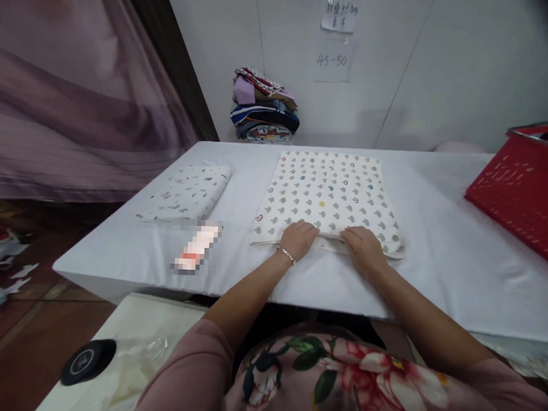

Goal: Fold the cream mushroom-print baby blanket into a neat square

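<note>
A white cloth [320, 189] printed with small grey and coloured mushroom shapes lies folded flat in front of me, in several layers. At its near edge, my left hand [300, 238] pinches the fabric left of the middle, a bracelet round that wrist. My right hand [362, 246] grips the same edge a little to the right. Between the two hands the edge is slightly raised, with a lower layer showing beneath it. My thumbs are mostly hidden. To the left rests a second folded white cloth [184, 192] with a small scattered print.
A white-covered table [440, 237] carries everything. A blurred-out object [198, 246] lies at the left front. Stacked folded clothes [265, 111] stand by the wall; a red basket [524, 186] sits at the right. Below left, a black round object [88, 362] rests on a white surface.
</note>
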{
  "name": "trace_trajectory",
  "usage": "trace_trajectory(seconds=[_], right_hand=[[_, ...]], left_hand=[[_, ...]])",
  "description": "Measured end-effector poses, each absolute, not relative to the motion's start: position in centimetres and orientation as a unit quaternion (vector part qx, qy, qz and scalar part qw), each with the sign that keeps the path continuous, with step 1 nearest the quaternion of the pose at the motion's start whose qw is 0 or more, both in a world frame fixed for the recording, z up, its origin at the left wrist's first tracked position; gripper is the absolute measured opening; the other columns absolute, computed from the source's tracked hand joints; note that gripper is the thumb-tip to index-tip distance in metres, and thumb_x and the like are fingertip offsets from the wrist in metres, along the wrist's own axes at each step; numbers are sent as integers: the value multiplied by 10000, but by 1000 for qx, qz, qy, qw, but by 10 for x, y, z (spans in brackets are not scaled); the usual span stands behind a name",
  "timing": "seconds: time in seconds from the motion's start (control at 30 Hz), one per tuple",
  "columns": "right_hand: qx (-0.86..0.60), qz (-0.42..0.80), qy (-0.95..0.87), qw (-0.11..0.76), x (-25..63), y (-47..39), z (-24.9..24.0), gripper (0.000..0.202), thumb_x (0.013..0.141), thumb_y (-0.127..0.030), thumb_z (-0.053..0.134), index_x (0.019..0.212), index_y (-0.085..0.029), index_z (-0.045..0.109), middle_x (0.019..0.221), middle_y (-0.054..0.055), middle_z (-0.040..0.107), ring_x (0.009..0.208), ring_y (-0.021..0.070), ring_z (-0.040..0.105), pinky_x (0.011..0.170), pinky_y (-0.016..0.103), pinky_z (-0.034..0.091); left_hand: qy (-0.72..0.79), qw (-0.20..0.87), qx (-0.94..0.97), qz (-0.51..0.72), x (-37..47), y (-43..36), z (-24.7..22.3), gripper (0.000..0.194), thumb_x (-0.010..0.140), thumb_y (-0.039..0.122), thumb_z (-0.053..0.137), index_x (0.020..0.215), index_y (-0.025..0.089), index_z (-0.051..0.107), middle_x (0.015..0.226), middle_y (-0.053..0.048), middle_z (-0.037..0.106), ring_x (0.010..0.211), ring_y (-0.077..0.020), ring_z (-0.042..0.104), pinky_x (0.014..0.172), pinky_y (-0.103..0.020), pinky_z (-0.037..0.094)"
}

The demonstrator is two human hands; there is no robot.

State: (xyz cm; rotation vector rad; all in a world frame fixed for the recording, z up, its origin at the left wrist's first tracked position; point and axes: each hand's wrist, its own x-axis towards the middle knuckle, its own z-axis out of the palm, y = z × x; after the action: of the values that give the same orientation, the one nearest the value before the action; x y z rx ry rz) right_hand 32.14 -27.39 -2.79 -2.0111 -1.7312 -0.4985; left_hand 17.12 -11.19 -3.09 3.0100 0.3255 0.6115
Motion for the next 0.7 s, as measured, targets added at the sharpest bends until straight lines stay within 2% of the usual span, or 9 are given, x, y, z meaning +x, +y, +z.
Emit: trace_trajectory(seconds=[0.13, 0.27, 0.4, 0.7], right_hand=[[-705, -186, -651, 210, 329, -274, -33, 248, 878, -164, 417, 989, -193, 637, 945, 87, 635, 862, 207, 532, 772, 344, 412], [-677, -125, -703, 177, 327, -283, -47, 268, 880, -168, 409, 1017, -202, 638, 975, 84, 636, 873, 207, 531, 754, 339, 435], [-686, -112, -694, 188, 323, -286, -47, 277, 872, -162, 414, 1025, -209, 641, 985, 90, 634, 886, 213, 531, 751, 345, 438], [-707, -187, -642, 229, 332, -265, -24, 249, 883, -173, 418, 997, -186, 639, 961, 99, 625, 881, 213, 521, 775, 343, 413]], left_hand=[[78, 7, 975, 206, 174, -107, -32, 233, 886, 139, 427, 941, 229, 635, 986, -42, 626, 905, -175, 514, 749, -322, 368], [36, 16, 986, 163, 165, -110, -41, 215, 900, 198, 438, 879, 222, 651, 882, -28, 622, 851, -163, 505, 747, -309, 362], [43, 22, 986, 163, 160, -113, -42, 224, 903, 194, 426, 886, 225, 648, 868, -35, 609, 847, -160, 499, 751, -315, 353], [79, 0, 970, 232, 177, -100, -25, 262, 915, 170, 383, 964, 236, 632, 900, -49, 617, 877, -175, 508, 764, -340, 331]])
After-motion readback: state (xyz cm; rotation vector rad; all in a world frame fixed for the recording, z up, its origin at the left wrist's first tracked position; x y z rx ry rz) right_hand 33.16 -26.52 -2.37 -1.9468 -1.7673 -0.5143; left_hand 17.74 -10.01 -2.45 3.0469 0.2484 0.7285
